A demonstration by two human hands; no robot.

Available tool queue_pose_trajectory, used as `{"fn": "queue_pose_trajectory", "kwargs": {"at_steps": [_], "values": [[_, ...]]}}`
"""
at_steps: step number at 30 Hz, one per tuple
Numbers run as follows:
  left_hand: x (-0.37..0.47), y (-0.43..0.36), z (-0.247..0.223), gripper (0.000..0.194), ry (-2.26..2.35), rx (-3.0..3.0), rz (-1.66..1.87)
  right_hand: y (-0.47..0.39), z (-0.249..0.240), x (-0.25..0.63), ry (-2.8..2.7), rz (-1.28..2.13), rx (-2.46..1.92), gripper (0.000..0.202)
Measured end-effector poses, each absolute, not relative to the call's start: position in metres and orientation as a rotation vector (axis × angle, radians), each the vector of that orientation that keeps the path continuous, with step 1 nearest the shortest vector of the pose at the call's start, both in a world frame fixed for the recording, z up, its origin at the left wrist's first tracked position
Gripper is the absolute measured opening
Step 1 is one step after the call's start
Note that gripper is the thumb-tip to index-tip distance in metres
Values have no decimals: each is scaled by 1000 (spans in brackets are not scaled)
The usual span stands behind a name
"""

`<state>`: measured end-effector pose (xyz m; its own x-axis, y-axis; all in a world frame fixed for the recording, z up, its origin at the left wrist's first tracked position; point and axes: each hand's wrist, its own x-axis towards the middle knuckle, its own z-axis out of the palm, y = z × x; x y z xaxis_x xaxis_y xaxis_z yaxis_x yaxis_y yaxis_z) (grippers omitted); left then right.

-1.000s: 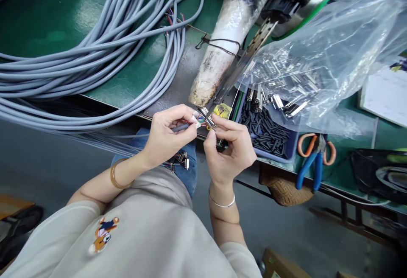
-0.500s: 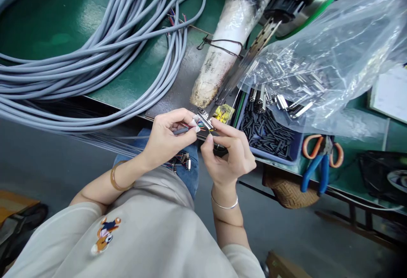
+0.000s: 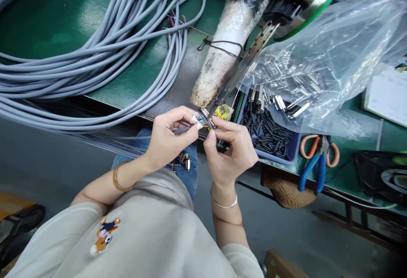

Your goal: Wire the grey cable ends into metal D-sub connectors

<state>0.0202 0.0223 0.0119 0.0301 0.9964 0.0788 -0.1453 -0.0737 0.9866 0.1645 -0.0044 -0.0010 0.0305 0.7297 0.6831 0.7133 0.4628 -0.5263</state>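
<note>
Between finger and thumb, my left hand pinches the stripped end of a grey cable; white coverings sit on its fingertips. Thin coloured wires fan out from there. My right hand is closed on the near end of a metal multi-pin connector, its row of pins beside the wire ends. Whether any wire is joined to a pin I cannot tell. The tip of a soldering iron on the bench reaches down to the connector. Below my left hand, finished-looking connectors on wires lie over my lap.
Coiled grey cables cover the bench's left side. A white wrapped roll lies behind my hands. At right are a blue tray of black tubes, a clear bag of connectors, and pliers by orange-handled cutters.
The connector and wires have shifted slightly so that they meet the soldering iron's tip. Both hands keep their grip, with only small finger movements.
</note>
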Motion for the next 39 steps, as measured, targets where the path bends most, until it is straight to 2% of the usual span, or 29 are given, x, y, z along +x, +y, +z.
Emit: {"fn": "queue_pose_trajectory", "kwargs": {"at_steps": [11, 19, 27, 33, 39], "values": [[21, 24, 10, 9, 1038, 1318, 1407, 0, 4, 160, -1686, -38, -1251, 17], [18, 21, 9, 7, 1075, 1318, 1320, -6, -1, 164, -1816, -136, -1230, 16], [16, 22, 14, 11, 1015, 1033, 1181, -6, 1, 164, -1587, 162, -1273, 16], [19, 23, 14, 7, 1041, 1125, 1307, -4, 1, 161, -1704, -76, -1244, 19], [19, 23, 10, 7, 1058, 1288, 1367, -2, 0, 162, -1743, -71, -1235, 20]]}}
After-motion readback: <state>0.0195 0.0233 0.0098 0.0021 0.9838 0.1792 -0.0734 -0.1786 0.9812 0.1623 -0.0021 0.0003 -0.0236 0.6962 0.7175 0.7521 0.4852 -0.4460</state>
